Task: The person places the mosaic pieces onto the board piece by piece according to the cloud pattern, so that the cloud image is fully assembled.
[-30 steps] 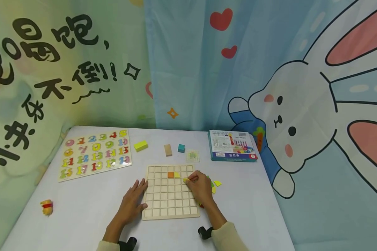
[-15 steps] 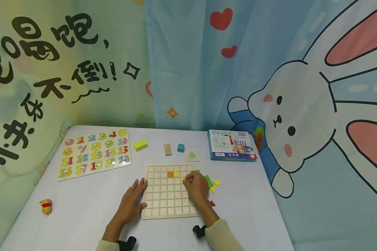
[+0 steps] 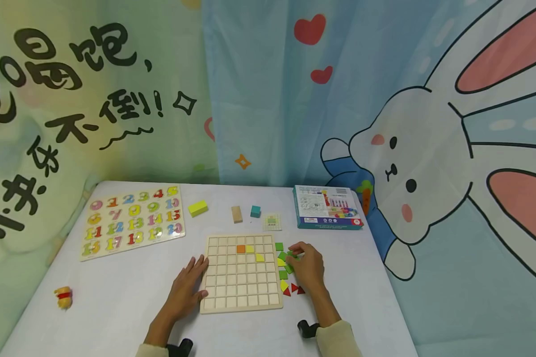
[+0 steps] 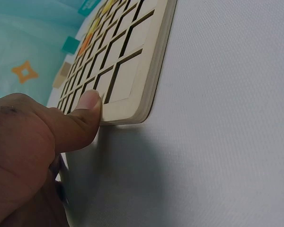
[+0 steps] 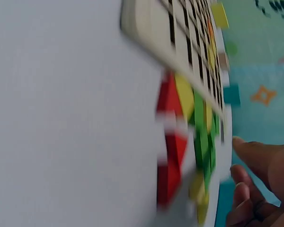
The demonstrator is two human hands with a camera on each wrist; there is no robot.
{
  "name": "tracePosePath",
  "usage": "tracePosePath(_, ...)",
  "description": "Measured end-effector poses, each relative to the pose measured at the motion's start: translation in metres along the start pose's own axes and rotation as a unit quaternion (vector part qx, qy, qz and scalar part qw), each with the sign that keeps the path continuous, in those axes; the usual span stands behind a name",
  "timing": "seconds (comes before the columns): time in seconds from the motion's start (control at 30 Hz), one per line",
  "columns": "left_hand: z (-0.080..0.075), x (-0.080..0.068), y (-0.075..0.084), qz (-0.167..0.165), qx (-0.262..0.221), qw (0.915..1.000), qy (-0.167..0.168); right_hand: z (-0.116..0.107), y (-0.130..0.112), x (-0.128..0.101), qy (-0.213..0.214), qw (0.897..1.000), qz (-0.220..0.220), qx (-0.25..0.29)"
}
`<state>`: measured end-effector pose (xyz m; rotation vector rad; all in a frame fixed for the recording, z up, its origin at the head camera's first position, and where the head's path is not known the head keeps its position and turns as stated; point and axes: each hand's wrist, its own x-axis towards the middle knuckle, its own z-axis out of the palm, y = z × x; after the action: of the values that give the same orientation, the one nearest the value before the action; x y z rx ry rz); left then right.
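A wooden grid board (image 3: 242,299) lies on the white table. In it sit an orange square (image 3: 240,249) and two yellow squares, one (image 3: 250,249) beside the orange and the other (image 3: 260,258) a row nearer. My left hand (image 3: 184,287) rests along the board's left side with fingers spread, and in the left wrist view its thumb (image 4: 87,111) touches the rim near a corner. My right hand (image 3: 310,267) hovers over the loose coloured pieces right of the board. Nothing shows between its separated thumb and fingers in the right wrist view.
Green squares (image 3: 283,274), yellow pieces and red triangles (image 3: 301,290) lie by the board's right edge. Behind are a number puzzle (image 3: 131,223), a yellow block (image 3: 198,208), a tan block (image 3: 236,214), a teal cube (image 3: 255,211), a pattern card (image 3: 272,222) and a box (image 3: 328,208). A small bear figure (image 3: 64,298) is left.
The right hand first held a yellow square over the board. That square now sits in a cell, and the hand has moved right over the loose pieces. The left hand stays put.
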<state>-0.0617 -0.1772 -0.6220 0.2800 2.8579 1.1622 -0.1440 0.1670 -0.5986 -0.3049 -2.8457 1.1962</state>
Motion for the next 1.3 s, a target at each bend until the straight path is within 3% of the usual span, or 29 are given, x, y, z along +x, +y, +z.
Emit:
tracePosePath(0.17,0.000,0.001,-0.002,-0.012,0.000,0.9999,-0.008,-0.024,0.022,0.008,0.006,0.998,0.040,-0.050)
tracePosePath(0.37,0.000,0.000,0.001,-0.006,-0.001,1.0000,-0.004,-0.032,0.034,0.012,-0.004,0.995,0.066,-0.079)
tracePosePath(0.83,-0.002,-0.001,0.003,-0.001,-0.007,1.0000,0.001,-0.034,0.026,0.009,-0.039,0.992,0.037,-0.113)
tracePosePath(1.07,-0.001,-0.002,0.003,-0.008,-0.002,1.0000,-0.002,-0.026,0.010,-0.002,-0.037,0.997,0.032,-0.067)
tracePosePath(1.3,-0.001,-0.001,0.002,-0.010,-0.002,0.9999,-0.003,-0.002,-0.008,-0.017,-0.048,0.999,-0.017,0.001)
